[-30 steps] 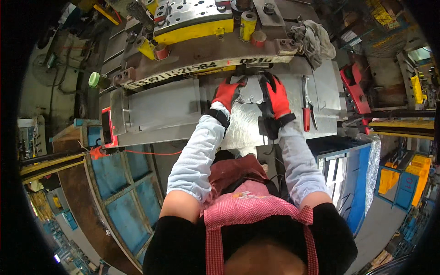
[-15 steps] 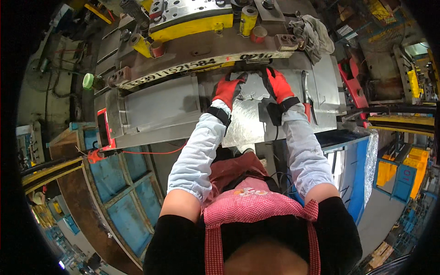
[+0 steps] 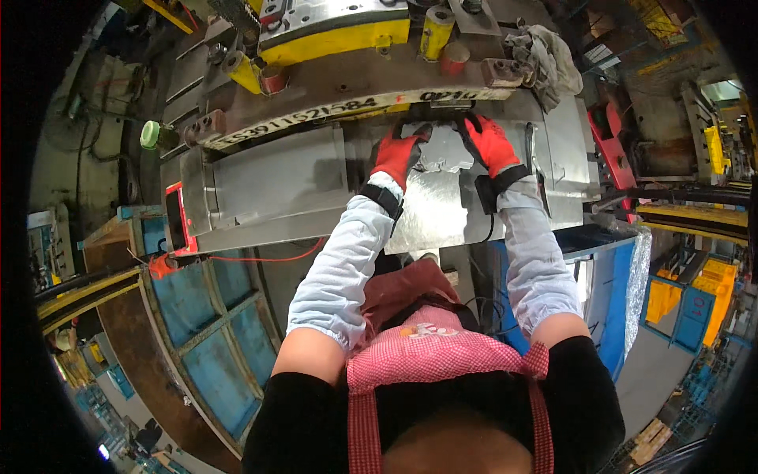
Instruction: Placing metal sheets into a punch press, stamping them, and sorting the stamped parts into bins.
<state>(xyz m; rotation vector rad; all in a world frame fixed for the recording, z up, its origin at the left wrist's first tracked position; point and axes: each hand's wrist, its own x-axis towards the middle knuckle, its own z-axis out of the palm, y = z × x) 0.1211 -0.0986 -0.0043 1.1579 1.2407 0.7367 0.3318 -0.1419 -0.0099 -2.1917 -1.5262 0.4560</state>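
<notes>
Gloves (image 3: 392,160), red on the back and dark at the fingers, cover both of the hands I watch from far away. The left hand (image 3: 401,148) and the right hand (image 3: 489,144) are apart, with a thin grey metal piece (image 3: 444,147) between them. The left hand is at its left edge and the right hand is at its right edge. Their fingers are bent, but the tips are dark or tucked out of my sight, so I can't tell if either hand is squeezing the piece or only touching it.

The piece is close to the long, heavy metal bar (image 3: 316,99). Its near edge looks wavy, and its far edge is hard for me to make out in the shade. Below it is a shiny metal plate (image 3: 430,207), but I can't tell if the two touch. Bright light on the plate washes out part of it.

A long, thin tool (image 3: 530,146) is just right of the right hand, and the right sleeve (image 3: 533,245) hides its lower end from me. Past the bar, the top of the picture cuts off a big yellow block (image 3: 335,51). A crumpled grey rag (image 3: 547,63) hangs near the bar's right end.
</notes>
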